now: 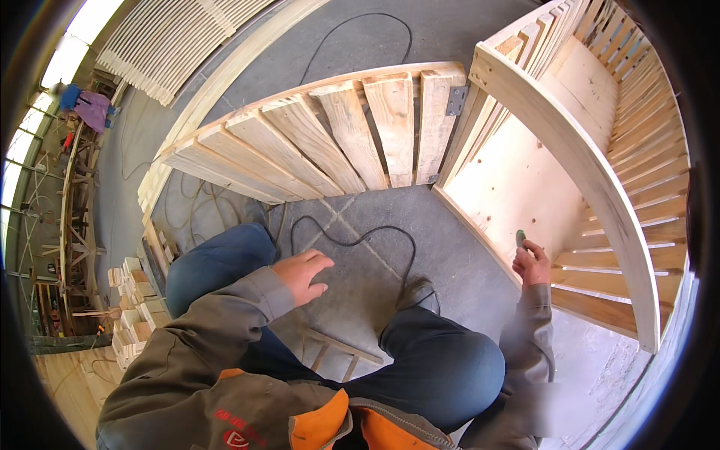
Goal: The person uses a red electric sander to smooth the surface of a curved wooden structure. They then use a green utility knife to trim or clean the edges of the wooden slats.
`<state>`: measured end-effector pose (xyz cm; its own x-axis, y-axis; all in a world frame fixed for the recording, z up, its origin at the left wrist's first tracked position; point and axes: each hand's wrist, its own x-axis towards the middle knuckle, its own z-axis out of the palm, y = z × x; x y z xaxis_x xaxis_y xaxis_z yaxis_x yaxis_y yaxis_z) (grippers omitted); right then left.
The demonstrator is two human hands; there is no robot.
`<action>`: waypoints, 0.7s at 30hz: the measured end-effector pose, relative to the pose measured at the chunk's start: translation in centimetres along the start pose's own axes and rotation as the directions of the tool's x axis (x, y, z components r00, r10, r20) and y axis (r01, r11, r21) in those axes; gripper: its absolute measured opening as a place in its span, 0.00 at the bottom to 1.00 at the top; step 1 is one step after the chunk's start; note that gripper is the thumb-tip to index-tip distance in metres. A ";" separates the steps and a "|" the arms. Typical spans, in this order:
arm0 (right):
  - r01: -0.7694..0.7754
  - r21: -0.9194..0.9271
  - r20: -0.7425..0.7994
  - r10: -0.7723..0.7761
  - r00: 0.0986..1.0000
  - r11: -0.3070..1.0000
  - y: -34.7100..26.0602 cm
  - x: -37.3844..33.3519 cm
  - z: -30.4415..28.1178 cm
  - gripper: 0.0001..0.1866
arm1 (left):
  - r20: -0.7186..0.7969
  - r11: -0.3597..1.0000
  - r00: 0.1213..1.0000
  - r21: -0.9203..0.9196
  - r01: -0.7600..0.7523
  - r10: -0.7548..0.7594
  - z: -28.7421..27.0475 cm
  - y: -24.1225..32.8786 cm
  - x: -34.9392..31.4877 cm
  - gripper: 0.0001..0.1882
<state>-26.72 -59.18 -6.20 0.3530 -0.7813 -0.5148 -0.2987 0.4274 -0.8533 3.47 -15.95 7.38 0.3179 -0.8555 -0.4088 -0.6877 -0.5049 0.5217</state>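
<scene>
My right hand is closed on a small green rounded piece, whose exact kind I cannot make out. It hovers at the near edge of a large slatted wooden crate lying open toward me. My left hand holds nothing, thumb apart from the fingers, in the air above the floor near my left knee. Ahead stands a slatted wooden door, swung out from the crate. A dark metal hinge joins its right end to the crate frame.
A black cable winds over the concrete floor by my right shoe. Stacked wood blocks stand at my left. A pile of slatted panels lies farther back, and a person is at the far left.
</scene>
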 end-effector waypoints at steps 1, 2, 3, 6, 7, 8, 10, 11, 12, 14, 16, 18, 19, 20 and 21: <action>-0.008 -0.023 0.090 0.010 0.996 1.000 -1.4 -2.4 1.3 0.24 | -0.065 0.999 0.997 -0.024 -0.033 0.031 -0.3 0.7 -0.6 0.29; 0.024 -0.085 0.163 -0.010 0.987 0.996 -3.4 -5.3 2.1 0.24 | -0.126 0.995 0.989 -0.051 -0.085 0.078 -0.6 1.5 -0.8 0.31; 0.058 -0.143 0.249 -0.021 0.968 0.988 -5.3 -8.1 3.3 0.24 | -0.173 0.990 0.978 -0.062 -0.127 0.114 -0.9 2.2 -1.3 0.34; 0.222 -0.243 0.568 -0.047 0.821 0.944 -10.0 -15.2 5.8 0.23 | -0.290 0.967 0.934 -0.082 -0.242 0.209 -1.9 4.2 -3.4 0.40; 0.272 -0.271 0.605 -0.056 0.794 0.923 -11.7 -17.9 6.0 0.23 | -0.317 0.952 0.914 -0.090 -0.293 0.251 -1.9 5.2 -3.6 0.42; 0.321 -0.292 0.645 -0.063 0.762 0.901 -13.4 -20.6 6.6 0.24 | -0.343 0.937 0.893 -0.091 -0.338 0.290 -2.1 6.2 -3.8 0.43; 0.382 -0.287 0.753 -0.040 0.657 0.879 -15.8 -25.5 9.1 0.24 | -0.400 0.927 0.858 -0.048 -0.372 0.323 -2.6 7.3 -5.9 0.46; 0.396 -0.271 0.799 -0.023 0.600 0.877 -16.9 -28.0 10.3 0.25 | -0.427 0.922 0.838 -0.024 -0.387 0.341 -2.9 7.7 -6.9 0.47; 0.407 -0.258 0.840 -0.005 0.543 0.876 -17.8 -30.1 11.4 0.25 | -0.496 0.910 0.795 -0.023 -0.414 0.349 -3.1 8.4 -7.8 0.46; 0.388 -0.248 0.878 0.037 0.478 0.888 -18.3 -33.7 13.3 0.26 | -0.611 0.883 0.706 -0.025 -0.468 0.357 -3.0 9.4 -9.7 0.45; 0.409 -0.198 0.924 0.030 0.382 0.891 -17.7 -36.3 15.3 0.28 | -0.627 0.868 0.653 0.076 -0.490 0.424 -3.2 8.5 -11.2 0.39; 0.418 -0.121 0.946 -0.023 0.323 0.900 -17.1 -38.0 16.7 0.31 | -0.622 0.870 0.663 0.061 -0.490 0.417 -2.6 7.6 -12.1 0.32; 0.420 -0.084 0.956 -0.046 0.290 0.903 -16.6 -38.5 17.3 0.32 | -0.604 0.882 0.705 -0.006 -0.471 0.372 -2.0 6.8 -12.7 0.28; 0.439 -0.022 0.940 -0.130 0.314 0.898 -15.7 -39.0 17.3 0.40 | -0.576 0.888 0.745 -0.072 -0.455 0.335 -1.6 6.6 -13.2 0.24; 0.304 0.067 0.915 -0.180 0.362 0.950 -14.8 -39.2 17.2 0.42 | -0.548 0.874 0.792 -0.208 -0.439 0.267 -1.1 6.8 -13.7 0.21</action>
<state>-20.90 -27.05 25.21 0.9925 0.0564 -0.1082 -0.1174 0.1992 -0.9729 -4.82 -7.78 17.36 0.4259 -0.8760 0.2263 -0.6051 -0.0898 0.7910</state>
